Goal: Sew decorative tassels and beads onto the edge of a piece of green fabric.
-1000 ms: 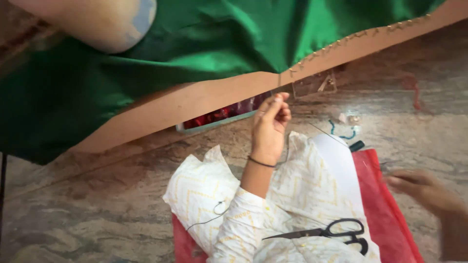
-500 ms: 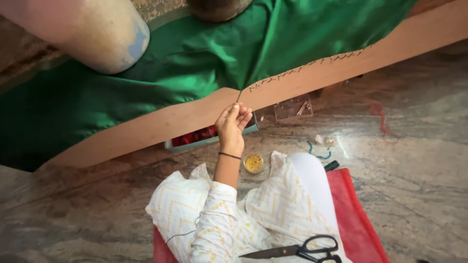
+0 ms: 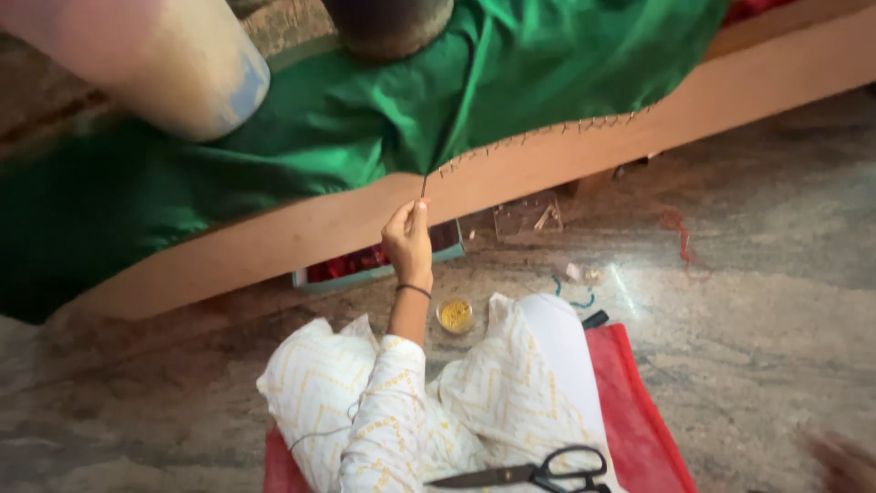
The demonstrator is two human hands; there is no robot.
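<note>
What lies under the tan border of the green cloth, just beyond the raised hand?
Below the tan border, beside the left hand, a shallow tray with red contents shows on the floor. The border covers the tray's far part, so the rest is unseen.

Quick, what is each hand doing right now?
Left hand: pinched shut on a needle at the green cloth edge.
Right hand: blurred at the frame corner; cannot be told.

Cloth, stone and metal

The green cloth (image 3: 547,82) has a soft satin sheen, its tan border (image 3: 301,233) looking matt. The floor (image 3: 757,274) is polished, mottled stone with a glossy glare. The red mat (image 3: 639,420) is matt fabric; the scissors (image 3: 538,475) have dark plastic handles and metal blades.
</note>
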